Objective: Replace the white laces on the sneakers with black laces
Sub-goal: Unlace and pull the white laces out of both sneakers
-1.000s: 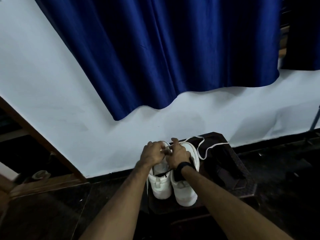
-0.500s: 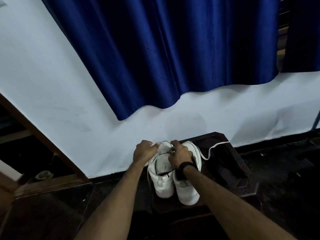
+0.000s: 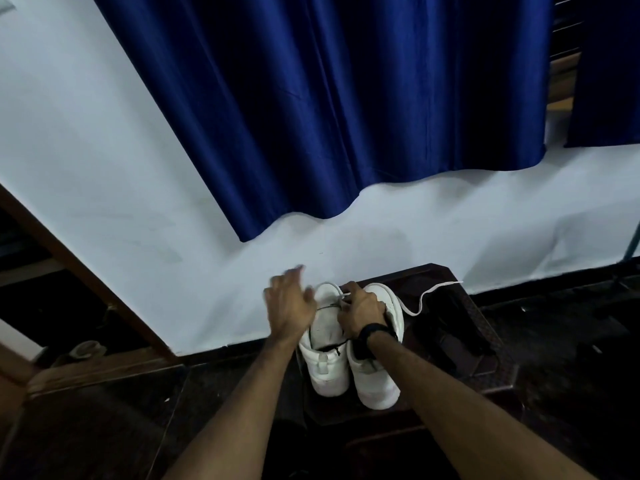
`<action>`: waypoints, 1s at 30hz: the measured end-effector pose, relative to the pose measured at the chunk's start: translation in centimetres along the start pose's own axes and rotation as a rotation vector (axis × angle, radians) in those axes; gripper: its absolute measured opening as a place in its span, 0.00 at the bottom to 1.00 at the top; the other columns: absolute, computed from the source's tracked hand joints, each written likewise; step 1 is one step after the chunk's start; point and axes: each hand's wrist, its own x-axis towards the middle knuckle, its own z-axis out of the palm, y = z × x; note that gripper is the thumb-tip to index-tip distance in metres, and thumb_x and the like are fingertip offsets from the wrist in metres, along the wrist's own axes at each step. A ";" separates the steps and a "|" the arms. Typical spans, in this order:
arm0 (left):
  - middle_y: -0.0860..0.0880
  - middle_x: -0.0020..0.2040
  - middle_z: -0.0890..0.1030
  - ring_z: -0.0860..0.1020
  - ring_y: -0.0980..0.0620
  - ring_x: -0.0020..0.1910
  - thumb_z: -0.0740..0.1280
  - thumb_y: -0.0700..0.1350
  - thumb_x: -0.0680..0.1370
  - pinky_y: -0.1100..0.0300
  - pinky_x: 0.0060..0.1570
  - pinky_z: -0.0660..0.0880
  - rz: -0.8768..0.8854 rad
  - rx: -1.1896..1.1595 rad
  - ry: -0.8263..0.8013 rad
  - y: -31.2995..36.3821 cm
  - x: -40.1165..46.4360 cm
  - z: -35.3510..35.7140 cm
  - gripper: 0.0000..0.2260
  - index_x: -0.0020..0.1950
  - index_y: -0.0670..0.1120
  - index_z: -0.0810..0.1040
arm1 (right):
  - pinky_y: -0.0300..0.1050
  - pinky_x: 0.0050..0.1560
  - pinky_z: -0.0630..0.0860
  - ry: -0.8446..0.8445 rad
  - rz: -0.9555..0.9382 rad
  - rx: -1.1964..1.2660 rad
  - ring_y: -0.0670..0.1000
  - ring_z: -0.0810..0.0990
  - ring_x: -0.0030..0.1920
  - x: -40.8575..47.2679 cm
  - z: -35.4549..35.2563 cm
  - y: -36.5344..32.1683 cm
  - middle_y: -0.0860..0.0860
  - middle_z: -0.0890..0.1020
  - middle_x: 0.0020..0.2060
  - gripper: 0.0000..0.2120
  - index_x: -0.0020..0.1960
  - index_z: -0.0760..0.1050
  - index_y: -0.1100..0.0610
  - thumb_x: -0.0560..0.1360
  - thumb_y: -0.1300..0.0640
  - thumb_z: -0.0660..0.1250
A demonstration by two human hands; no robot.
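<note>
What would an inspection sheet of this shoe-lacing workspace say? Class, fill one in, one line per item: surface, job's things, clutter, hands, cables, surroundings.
Surface: dark low stool with a patterned top, standing by the wall.
Job's things: two white sneakers side by side on the stool; a white lace trails from the right sneaker across the stool. Black laces: nothing seen.
Clutter: nothing seen on the stool beyond the shoes and lace.
Hands: left hand blurred, fingers spread, beside the left sneaker; right hand curled over the sneakers' fronts, pinching lace; black wristband on it.
Cables: nothing seen.
Surroundings: white wall, blue curtain, dark floor.
</note>
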 end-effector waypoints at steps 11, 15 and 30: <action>0.47 0.44 0.84 0.79 0.43 0.47 0.65 0.37 0.74 0.51 0.47 0.73 -0.114 -0.242 0.306 0.6 -0.1 1.0 0.09 0.41 0.47 0.84 | 0.53 0.62 0.66 -0.019 0.024 -0.057 0.63 0.74 0.60 -0.5 -0.3 -0.3 0.60 0.77 0.57 0.16 0.65 0.69 0.53 0.77 0.55 0.61; 0.48 0.51 0.84 0.79 0.44 0.54 0.61 0.39 0.78 0.54 0.59 0.70 -0.799 -0.774 0.665 -0.3 2.8 -2.7 0.11 0.45 0.49 0.83 | 0.54 0.63 0.65 -0.029 0.028 -0.063 0.63 0.73 0.60 -0.5 -0.3 -0.3 0.59 0.76 0.56 0.16 0.63 0.70 0.53 0.75 0.57 0.62; 0.46 0.56 0.80 0.75 0.43 0.59 0.61 0.46 0.78 0.52 0.58 0.68 0.201 0.190 -0.313 0.3 1.3 1.9 0.11 0.56 0.50 0.82 | 0.52 0.62 0.65 -0.039 0.030 -0.061 0.60 0.73 0.61 -0.4 -0.3 -0.5 0.57 0.78 0.57 0.18 0.63 0.70 0.53 0.74 0.58 0.64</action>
